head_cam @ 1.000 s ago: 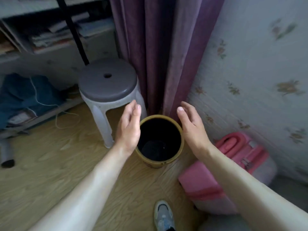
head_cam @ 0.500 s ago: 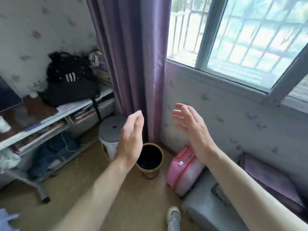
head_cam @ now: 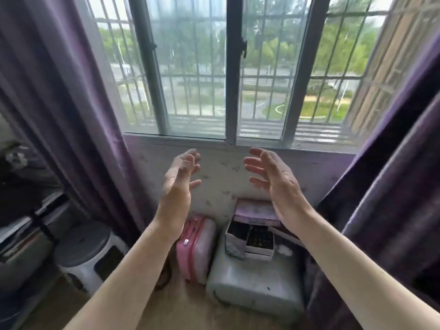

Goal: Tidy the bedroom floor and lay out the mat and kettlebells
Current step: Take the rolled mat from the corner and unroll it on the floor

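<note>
My left hand and my right hand are raised in front of me at the height of the window sill, palms facing each other, fingers spread, nothing in either. They hang in the air above a pink case and an open purple box. No mat or kettlebell is in view. The dark bucket is hidden behind my left forearm.
A barred window fills the upper view, with purple curtains at the left and right. A grey-topped stool stands low left beside shelves. The box rests on a grey case. Wooden floor lies below.
The view has swung up and right from the bucket on the floor to the window. Both open hands have risen from beside the bucket to sill height, still empty.
</note>
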`<state>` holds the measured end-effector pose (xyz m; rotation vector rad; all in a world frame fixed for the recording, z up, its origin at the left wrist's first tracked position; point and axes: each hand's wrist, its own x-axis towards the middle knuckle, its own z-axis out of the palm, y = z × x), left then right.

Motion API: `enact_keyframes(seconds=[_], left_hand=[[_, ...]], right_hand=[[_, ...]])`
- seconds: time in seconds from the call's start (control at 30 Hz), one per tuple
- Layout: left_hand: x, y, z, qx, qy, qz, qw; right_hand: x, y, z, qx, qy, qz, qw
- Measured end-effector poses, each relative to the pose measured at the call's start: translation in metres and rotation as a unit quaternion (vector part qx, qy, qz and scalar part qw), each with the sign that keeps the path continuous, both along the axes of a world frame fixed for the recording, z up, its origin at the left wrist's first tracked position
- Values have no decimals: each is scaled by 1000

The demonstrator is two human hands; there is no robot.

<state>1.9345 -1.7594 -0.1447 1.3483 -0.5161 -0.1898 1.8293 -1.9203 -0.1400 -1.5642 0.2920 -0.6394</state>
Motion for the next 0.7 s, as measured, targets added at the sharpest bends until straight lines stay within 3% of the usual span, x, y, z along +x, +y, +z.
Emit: enact_keyframes(seconds=[0.33,0.7], left_hand=[[-239,-236,-18,22,15,-230,973],[-489,-431,-32,41,30,-372,927]], right_hand=[[-282,-176,-7,10,-5,-217,976],[-545,-313,-14,40,-14,-404,914]])
